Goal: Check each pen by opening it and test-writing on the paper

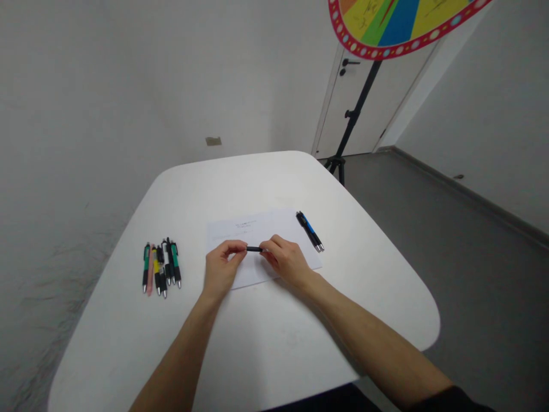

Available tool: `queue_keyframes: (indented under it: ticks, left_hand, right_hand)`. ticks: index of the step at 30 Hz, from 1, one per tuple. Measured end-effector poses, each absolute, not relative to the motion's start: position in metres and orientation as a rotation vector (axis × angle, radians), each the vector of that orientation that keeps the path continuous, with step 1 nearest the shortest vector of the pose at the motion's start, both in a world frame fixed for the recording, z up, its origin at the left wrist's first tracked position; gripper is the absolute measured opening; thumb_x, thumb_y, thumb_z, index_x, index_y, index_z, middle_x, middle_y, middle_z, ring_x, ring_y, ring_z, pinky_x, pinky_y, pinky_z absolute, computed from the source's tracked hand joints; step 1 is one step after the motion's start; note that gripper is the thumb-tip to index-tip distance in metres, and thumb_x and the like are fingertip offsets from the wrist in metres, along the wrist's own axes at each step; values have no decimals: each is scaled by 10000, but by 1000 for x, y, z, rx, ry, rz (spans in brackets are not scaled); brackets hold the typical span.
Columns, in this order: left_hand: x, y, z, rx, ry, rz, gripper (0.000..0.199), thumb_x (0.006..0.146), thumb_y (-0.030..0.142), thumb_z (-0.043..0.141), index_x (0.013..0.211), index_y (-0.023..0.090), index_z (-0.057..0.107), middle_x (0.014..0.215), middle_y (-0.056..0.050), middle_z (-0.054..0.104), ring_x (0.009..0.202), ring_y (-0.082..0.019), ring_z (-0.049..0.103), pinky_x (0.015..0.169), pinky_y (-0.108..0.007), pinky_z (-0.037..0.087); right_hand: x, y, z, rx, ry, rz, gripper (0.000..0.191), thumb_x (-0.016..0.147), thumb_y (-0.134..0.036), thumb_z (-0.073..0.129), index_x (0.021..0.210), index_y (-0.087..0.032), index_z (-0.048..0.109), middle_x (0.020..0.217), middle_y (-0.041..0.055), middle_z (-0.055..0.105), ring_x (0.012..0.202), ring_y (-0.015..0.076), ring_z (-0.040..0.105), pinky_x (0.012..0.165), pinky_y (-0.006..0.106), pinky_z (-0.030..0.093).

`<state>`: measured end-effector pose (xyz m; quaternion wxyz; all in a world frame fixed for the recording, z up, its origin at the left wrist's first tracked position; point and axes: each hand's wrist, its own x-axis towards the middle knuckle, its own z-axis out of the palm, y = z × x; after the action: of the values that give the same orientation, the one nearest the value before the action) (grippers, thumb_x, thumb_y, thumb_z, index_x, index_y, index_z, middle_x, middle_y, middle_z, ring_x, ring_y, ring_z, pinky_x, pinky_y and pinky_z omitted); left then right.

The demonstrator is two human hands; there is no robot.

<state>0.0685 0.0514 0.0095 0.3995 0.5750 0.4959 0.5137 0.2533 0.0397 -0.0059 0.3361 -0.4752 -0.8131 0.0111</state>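
Note:
Between my two hands a black pen (254,249) lies level above the paper, most of it hidden by my fingers. My left hand (223,264) pinches its left end with thumb and fingertips. Its right end is gripped by the fingers of my right hand (286,258). Below them lies a white sheet of paper (257,276) with a few lines of small dark writing near its top; I cannot read them. Beside the sheet's right edge rest a black pen and a blue-and-black pen (309,230), side by side and slanted.
Several pens (166,266) in green, yellow, white, pink and black lie in a group at the left of the white table (300,343). Behind the table's far right corner stands a colourful prize wheel (398,26) on a black tripod stand (358,106), before a white door (338,109).

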Motion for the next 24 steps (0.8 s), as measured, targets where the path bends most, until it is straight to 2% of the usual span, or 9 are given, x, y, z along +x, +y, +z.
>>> queue_keyframes:
  ticks: [3, 6, 8, 10, 12, 14, 20, 24]
  left_hand:
    - [70, 52, 10, 1418, 1209, 1282, 335, 619, 288, 774, 929, 190, 693, 967, -62, 738, 886, -203, 684, 888, -386, 538]
    - [70, 53, 11, 1348, 1239, 1287, 511, 602, 339, 795, 1061, 185, 633, 1113, -95, 705, 917, -203, 684, 856, -367, 544]
    - [69, 54, 11, 1344, 1319, 1267, 469, 682, 445, 733, 1047, 170, 624, 1032, -91, 714, 824, -180, 676, 776, -334, 543]
    - [67, 54, 10, 1391, 1391, 1204, 417, 800, 553, 583, 919, 158, 640, 827, -58, 703, 671, -152, 628, 653, -293, 511]
    - [65, 53, 10, 1467, 1440, 1105, 473, 863, 595, 456, 749, 167, 621, 637, -19, 630, 548, -134, 552, 545, -266, 441]
    - [64, 52, 10, 1554, 1475, 1010, 481, 870, 585, 444, 647, 183, 585, 546, 6, 568, 504, -128, 509, 504, -256, 382]
    - [64, 53, 12, 1620, 1459, 936, 370, 819, 502, 521, 631, 192, 595, 530, 20, 576, 514, -132, 515, 536, -259, 388]
    - [62, 55, 10, 1572, 1381, 947, 237, 736, 418, 622, 728, 183, 657, 612, 8, 643, 587, -147, 578, 602, -269, 448]
  right_hand:
    - [253, 40, -6, -1237, -2125, 31, 123, 930, -160, 552, 978, -195, 660, 835, 36, 650, 671, 131, 572, 601, 237, 391]
    - [252, 40, -8, -1232, -2123, 33, 132, 934, -159, 546, 991, -197, 659, 845, 37, 657, 686, 134, 582, 612, 237, 400]
    - [252, 40, -8, -1225, -2118, 27, 131, 930, -151, 550, 991, -191, 659, 851, 41, 662, 692, 137, 586, 614, 239, 404]
    - [252, 41, -9, -1218, -2118, 22, 127, 928, -147, 552, 986, -184, 658, 857, 47, 665, 698, 141, 587, 616, 242, 405]
    - [252, 41, -9, -1212, -2125, 18, 125, 930, -148, 550, 981, -184, 658, 858, 49, 667, 702, 143, 587, 617, 243, 404]
    - [252, 41, -9, -1200, -2136, 8, 125, 934, -153, 545, 976, -186, 658, 857, 49, 668, 707, 143, 586, 620, 244, 401]
    - [255, 43, -9, -1197, -2176, -20, 141, 936, -157, 539, 947, -194, 675, 799, 32, 658, 677, 134, 573, 608, 244, 378]
    - [260, 43, -8, -1162, -2238, -10, 186, 932, -150, 551, 1041, -204, 691, 790, 26, 661, 667, 129, 574, 585, 243, 359]
